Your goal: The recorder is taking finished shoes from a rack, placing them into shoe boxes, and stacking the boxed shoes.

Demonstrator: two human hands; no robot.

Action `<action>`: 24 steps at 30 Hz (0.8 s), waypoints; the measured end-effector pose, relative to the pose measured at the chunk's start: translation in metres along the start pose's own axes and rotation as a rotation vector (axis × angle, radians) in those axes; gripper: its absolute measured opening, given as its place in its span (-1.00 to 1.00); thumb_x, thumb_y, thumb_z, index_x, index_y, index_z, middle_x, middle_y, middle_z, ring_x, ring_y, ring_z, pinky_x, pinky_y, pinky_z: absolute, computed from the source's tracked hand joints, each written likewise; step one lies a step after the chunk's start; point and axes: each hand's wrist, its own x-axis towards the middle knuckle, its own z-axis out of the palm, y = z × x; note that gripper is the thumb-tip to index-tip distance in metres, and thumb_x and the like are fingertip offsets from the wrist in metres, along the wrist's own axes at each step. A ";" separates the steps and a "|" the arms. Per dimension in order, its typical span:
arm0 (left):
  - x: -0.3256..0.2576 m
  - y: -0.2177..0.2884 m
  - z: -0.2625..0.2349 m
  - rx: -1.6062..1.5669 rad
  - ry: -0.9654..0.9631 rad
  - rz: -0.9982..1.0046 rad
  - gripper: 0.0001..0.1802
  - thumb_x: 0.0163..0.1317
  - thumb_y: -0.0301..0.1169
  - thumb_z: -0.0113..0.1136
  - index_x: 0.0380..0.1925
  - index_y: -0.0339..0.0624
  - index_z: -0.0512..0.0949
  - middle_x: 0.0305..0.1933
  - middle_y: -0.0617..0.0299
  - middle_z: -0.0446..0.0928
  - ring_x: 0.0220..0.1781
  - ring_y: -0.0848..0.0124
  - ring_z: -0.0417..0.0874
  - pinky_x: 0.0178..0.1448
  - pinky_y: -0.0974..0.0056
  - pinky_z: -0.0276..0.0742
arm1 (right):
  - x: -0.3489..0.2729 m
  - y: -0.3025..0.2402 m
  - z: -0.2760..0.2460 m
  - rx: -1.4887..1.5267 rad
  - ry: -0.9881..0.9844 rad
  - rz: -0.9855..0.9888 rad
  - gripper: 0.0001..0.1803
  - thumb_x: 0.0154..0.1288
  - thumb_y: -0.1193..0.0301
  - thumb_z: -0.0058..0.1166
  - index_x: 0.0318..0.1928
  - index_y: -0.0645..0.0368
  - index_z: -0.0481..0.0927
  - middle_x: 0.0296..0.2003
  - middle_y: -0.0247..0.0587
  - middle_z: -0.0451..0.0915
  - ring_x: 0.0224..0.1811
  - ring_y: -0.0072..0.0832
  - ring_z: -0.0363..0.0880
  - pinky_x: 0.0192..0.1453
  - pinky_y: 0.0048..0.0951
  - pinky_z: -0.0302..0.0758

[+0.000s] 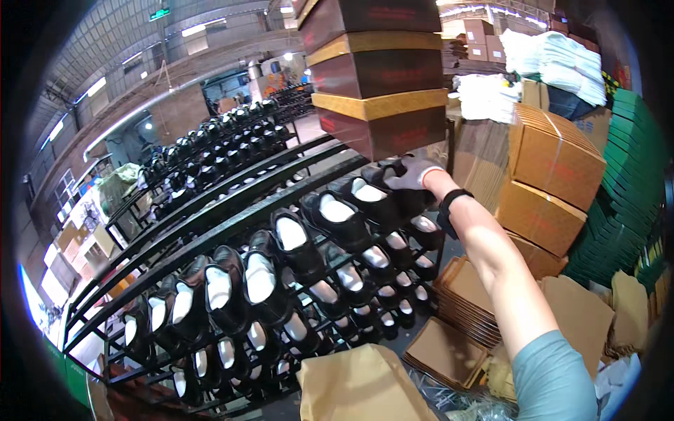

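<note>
My right hand (413,173), in a grey glove, reaches to the far right end of the rack's top tier. Its fingers are closed over a black shoe (415,203), and the hand hides part of it. Just left of it on the same tier stand more black shoes with white insoles, such as one shoe (371,200) and another shoe (335,219). A black band (453,210) circles my right wrist. My left hand is out of the picture.
The black metal rack (203,235) carries several tiers of shoes. Dark boxes with tan lids (379,70) stand stacked behind my hand. To the right are strapped cartons (558,151), green stacked pieces (621,189) and brown trays (449,344). A tan sheet-like piece (361,386) sits at the lower edge.
</note>
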 end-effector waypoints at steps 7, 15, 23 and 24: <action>0.005 -0.024 -0.028 -0.051 0.101 -0.080 -0.59 0.52 -0.43 0.40 0.25 -0.47 0.68 0.12 0.14 0.77 0.11 0.37 0.70 0.26 0.23 0.64 | 0.075 0.012 0.023 0.032 -0.265 0.202 0.07 0.01 -0.33 0.56 0.47 0.01 0.72 0.45 -0.06 0.70 0.41 -0.14 0.70 0.51 -0.13 0.59; 0.016 -0.031 -0.035 -0.172 0.086 -0.127 -0.69 0.52 -0.34 0.43 0.11 -0.31 0.69 0.02 0.29 0.69 0.03 0.46 0.61 0.14 0.28 0.60 | 0.015 0.018 0.031 0.204 -0.079 0.100 -0.19 0.23 -0.17 0.44 0.20 0.30 0.80 0.06 -0.04 0.86 0.04 -0.23 0.84 0.18 -0.21 0.72; 0.025 -0.049 -0.052 -0.190 0.201 -0.014 -0.80 0.58 -0.40 0.32 0.02 -0.33 0.70 -0.24 0.44 0.61 -0.22 0.60 0.53 -0.11 0.36 0.48 | -0.308 0.050 0.066 1.032 -0.044 0.139 -0.73 0.46 0.21 0.31 -0.15 0.18 0.78 -0.29 -0.45 0.64 -0.23 -0.61 0.57 -0.06 -0.50 0.56; 0.023 -0.040 -0.049 -0.196 0.241 0.024 -0.81 0.60 -0.38 0.29 -0.14 -0.31 0.68 -0.32 0.45 0.54 -0.28 0.61 0.44 -0.19 0.33 0.40 | -0.349 0.045 0.071 0.924 -0.061 0.117 -0.74 0.43 0.21 0.34 -0.18 0.17 0.76 -0.34 -0.45 0.56 -0.23 -0.62 0.50 -0.02 -0.48 0.55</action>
